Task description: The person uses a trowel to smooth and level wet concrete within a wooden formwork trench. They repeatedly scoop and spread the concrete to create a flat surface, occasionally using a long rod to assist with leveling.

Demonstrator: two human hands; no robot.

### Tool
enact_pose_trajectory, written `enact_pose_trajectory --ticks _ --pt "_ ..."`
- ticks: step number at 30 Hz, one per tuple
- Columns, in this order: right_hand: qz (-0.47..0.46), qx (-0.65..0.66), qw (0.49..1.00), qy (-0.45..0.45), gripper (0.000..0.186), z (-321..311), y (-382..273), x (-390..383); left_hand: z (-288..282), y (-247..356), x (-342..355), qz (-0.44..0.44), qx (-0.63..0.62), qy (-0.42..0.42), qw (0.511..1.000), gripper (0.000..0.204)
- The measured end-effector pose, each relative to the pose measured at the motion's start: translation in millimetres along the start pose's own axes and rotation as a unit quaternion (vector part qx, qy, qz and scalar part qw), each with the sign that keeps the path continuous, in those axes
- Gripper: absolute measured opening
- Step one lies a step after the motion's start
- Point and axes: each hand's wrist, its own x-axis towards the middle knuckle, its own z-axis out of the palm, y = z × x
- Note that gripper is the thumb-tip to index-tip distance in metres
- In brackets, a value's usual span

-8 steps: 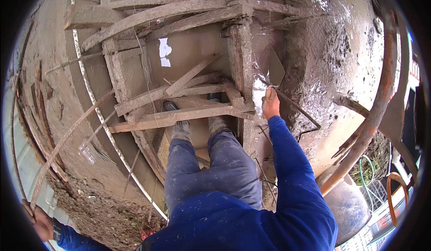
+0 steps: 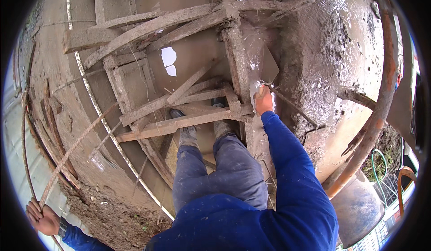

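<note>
My right hand [image 2: 264,102] is closed round the handle of a trowel. The trowel's pointed grey blade [image 2: 269,66] lies over wet grey mortar [image 2: 252,56], just right of a mud-coated wooden formwork post [image 2: 236,62]. A thin steel bar [image 2: 294,106] runs beside the hand toward the lower right. At the lower left edge, my left hand [image 2: 44,217] has its fingers wrapped round a rusty rebar rod [image 2: 74,150] that slants up to the right.
Wooden braces [image 2: 179,123] cross just ahead of my boots [image 2: 188,134], over muddy water [image 2: 193,47]. A pale spattered rod [image 2: 96,103] curves down the left. On the right stand a thick rusty curved pipe [image 2: 377,116] and a dirty rounded container [image 2: 359,206].
The whole view has shifted, bringing more of my left hand into sight. My right hand and the trowel sit slightly farther left in the picture. Both hands keep their holds.
</note>
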Motion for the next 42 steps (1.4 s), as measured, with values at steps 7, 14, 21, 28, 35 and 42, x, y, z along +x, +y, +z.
enact_pose_trajectory --ticks 7,14,21,28,35,42 --pt "0.019 0.036 0.999 -0.015 0.047 -8.2 -2.3 0.4 21.9 -2.7 1.3 0.006 0.023 0.03 0.999 0.043" --pt "-0.051 0.039 0.998 -0.007 0.042 6.3 9.2 25.0 28.0 1.3 9.5 0.001 0.018 0.006 1.0 0.043" --pt "-0.022 -0.056 0.997 -0.052 0.037 10.4 -17.6 87.8 48.9 -6.3 7.0 0.036 0.059 0.086 0.994 0.042" --pt "0.036 -0.154 0.987 0.013 0.038 17.6 -40.1 84.1 69.9 -11.5 -5.0 0.061 0.074 0.136 0.986 0.039" --pt "-0.03 -0.1 0.994 -0.026 0.042 14.7 -40.9 127.0 34.4 -3.0 12.4 0.023 0.008 -0.009 1.0 0.04" --pt "0.097 -0.206 0.971 -0.067 0.038 -24.5 -107.9 130.5 36.2 -4.7 7.9 0.041 0.016 -0.007 0.999 0.042"
